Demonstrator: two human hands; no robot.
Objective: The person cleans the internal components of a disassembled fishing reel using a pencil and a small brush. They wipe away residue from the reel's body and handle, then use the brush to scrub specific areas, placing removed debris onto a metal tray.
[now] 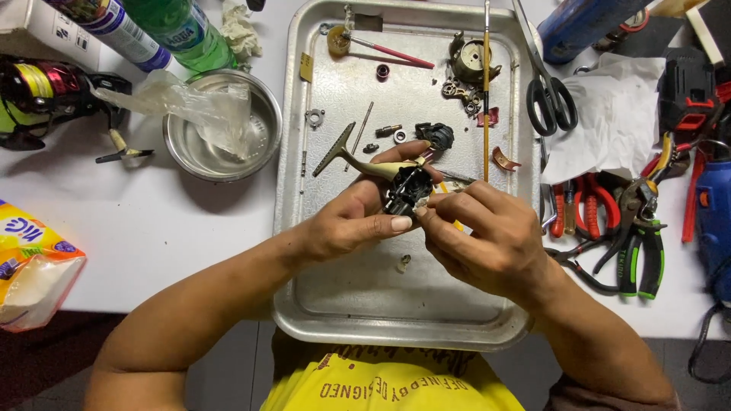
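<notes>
Over the middle of the tray: fishing reel body (407, 186), gripped by both hands
Look: black housing with a tan, slightly curved foot stem (358, 161) sticking out toward upper left; small, partly stripped, inner parts hidden by fingers
Left hand (346, 221): closed around the reel body from the left, thumb laid along its lower edge, fingers curled behind
Right hand (487, 236): fingertips pinched narrow against the right side of the reel body; a thin yellow bit just beneath, too hidden to identify
Position: reel body between the two hands, touching both, lifted a little above the tray floor
Tray (320, 304): dull metal, rectangular, resting on the white worktop (167, 236)
On the tray: loose screws, washers and a gear housing (474, 61) near the far edge, a long thin brush (486, 91) lying upright along the right half
Left of tray: steel bowl (255, 141) with a clear plastic bag inside
Right of tray: scissors (550, 95), pliers (636, 228) with red and green handles, well apart from the hands
</notes>
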